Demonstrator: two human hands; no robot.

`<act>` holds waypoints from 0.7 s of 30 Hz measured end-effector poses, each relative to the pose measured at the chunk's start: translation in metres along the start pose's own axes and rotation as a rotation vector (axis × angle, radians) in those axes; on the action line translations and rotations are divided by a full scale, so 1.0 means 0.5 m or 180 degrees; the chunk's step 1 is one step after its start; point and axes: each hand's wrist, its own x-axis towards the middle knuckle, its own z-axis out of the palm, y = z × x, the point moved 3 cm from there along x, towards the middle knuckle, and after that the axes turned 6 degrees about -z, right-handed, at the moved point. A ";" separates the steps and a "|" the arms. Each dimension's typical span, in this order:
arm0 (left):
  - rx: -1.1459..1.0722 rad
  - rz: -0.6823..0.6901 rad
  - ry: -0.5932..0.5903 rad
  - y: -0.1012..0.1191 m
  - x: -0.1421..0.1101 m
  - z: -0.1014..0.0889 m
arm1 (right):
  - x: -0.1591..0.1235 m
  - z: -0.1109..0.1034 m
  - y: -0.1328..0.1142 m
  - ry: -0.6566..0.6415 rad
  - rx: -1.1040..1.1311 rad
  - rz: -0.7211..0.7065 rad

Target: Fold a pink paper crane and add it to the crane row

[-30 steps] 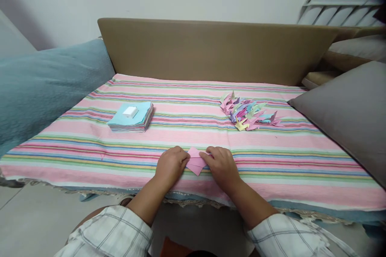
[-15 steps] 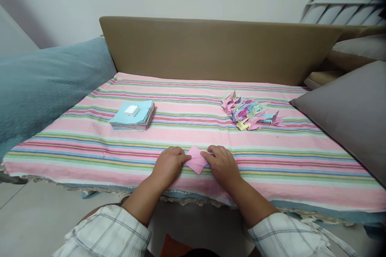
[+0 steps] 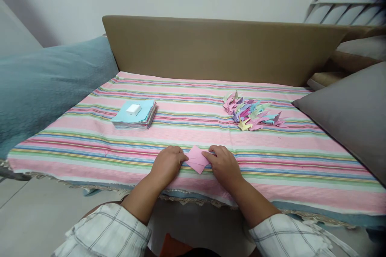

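Since it likely needs steadying, the folded pink paper (image 3: 197, 160) is pinched at opposite sides by left hand (image 3: 167, 164) and right hand (image 3: 223, 166).

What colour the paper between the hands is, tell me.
The paper is pink, as the head view shows.

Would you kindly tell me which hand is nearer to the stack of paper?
Left. The left hand is on the near side of the paper stack, to its right; the right hand is farther right.
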 end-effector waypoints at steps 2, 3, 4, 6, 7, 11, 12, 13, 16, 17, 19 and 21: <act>-0.0029 -0.0011 -0.0033 0.001 0.001 -0.002 | -0.001 0.002 0.001 0.0019 0.0001 -0.0004; -0.0045 -0.0018 -0.0049 0.001 0.001 -0.003 | -0.001 0.003 0.001 0.0030 0.0000 -0.0006; -0.0061 -0.0035 -0.0068 0.002 0.002 -0.004 | -0.002 0.003 0.001 0.0041 0.0000 -0.0006; -0.0093 -0.0103 -0.0125 0.004 0.002 -0.006 | -0.002 0.005 0.002 0.0066 0.0001 -0.0013; -0.0108 -0.0148 -0.0157 0.005 0.003 -0.008 | -0.002 0.005 0.002 0.0076 0.0002 -0.0017; -0.0140 -0.0352 -0.0266 0.006 0.003 -0.014 | -0.002 0.005 0.002 0.0071 0.0018 -0.0035; -0.0136 -0.0388 -0.0285 0.005 0.003 -0.016 | -0.002 0.005 0.001 0.0068 0.0025 -0.0037; -0.0125 -0.0411 -0.0308 0.004 0.003 -0.017 | -0.002 0.004 0.001 0.0064 0.0032 -0.0038; -0.0034 -0.0548 -0.0220 -0.001 0.001 -0.026 | -0.001 0.002 0.001 0.0036 0.0040 -0.0017; 0.0000 -0.0623 -0.0053 -0.001 0.000 -0.031 | -0.001 0.002 0.001 0.0020 0.0045 -0.0013; -0.0007 -0.0634 0.0460 0.010 -0.003 -0.040 | -0.001 0.002 0.001 -0.0003 0.0061 -0.0024; -0.0162 -0.0222 0.0888 0.040 -0.008 -0.039 | -0.001 0.003 -0.001 0.0007 0.0078 -0.0020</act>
